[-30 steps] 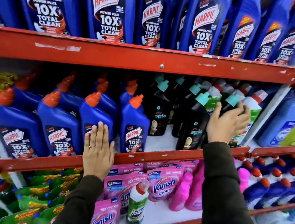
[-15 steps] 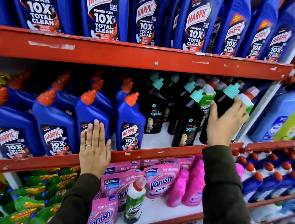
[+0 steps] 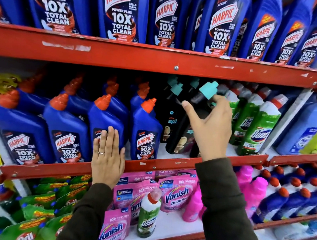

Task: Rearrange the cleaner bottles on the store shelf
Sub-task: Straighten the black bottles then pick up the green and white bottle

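My right hand [image 3: 211,129] has its fingers [image 3: 222,101] curled round the neck of a black bottle [image 3: 196,112] just under its teal cap [image 3: 208,90], thumb stuck out to the left and not quite wrapped, so the hold looks loose to me. The bottle tilts, cap toward the right, and sits in the black row on the middle shelf [image 3: 168,161], between the blue Harpic bottles [image 3: 146,132] and the green Domex bottles [image 3: 257,131]. I would bring the thumb in before moving it, since a grip this high on a tall bottle lets the base swing. I would lift it straight and keep the base clear of the red shelf lip, and of the black bottle just beside it, which I judge could topple. My left hand [image 3: 107,161] lies flat, fingers pressed together, over the shelf edge and against a Harpic label; I would leave it there to brace that row.
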{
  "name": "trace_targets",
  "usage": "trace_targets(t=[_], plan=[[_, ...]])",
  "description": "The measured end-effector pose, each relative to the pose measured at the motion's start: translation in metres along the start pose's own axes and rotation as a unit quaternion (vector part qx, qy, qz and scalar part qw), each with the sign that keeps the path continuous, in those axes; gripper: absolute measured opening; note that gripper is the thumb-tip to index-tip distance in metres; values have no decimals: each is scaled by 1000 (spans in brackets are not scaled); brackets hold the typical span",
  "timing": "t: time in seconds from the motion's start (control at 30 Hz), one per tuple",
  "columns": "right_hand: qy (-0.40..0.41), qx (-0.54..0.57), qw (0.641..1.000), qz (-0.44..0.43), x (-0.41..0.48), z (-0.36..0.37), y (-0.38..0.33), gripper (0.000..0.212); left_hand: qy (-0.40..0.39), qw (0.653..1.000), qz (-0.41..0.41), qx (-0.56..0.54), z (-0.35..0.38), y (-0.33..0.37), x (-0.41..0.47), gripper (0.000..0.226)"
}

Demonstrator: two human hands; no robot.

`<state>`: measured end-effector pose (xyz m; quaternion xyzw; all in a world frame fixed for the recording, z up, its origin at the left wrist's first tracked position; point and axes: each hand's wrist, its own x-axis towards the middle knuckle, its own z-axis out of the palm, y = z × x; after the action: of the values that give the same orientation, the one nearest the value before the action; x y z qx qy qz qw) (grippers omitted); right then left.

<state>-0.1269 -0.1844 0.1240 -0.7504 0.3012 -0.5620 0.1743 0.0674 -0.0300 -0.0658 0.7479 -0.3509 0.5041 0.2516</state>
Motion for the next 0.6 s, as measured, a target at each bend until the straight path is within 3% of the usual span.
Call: trace_targets(t=[0.4,0.53,0.6], plan=[[-42,-78,996,-15,-20,49,14,70,-2,1000,4,5,0,0,0,76],[-65,-59,996,-13,-19,50,17,81,-1,1000,5,8,1,-1,-1,76],[-28,-2,1000,-4,-29,46,19,81,-1,1000,7,8,1,-2,-1,76]])
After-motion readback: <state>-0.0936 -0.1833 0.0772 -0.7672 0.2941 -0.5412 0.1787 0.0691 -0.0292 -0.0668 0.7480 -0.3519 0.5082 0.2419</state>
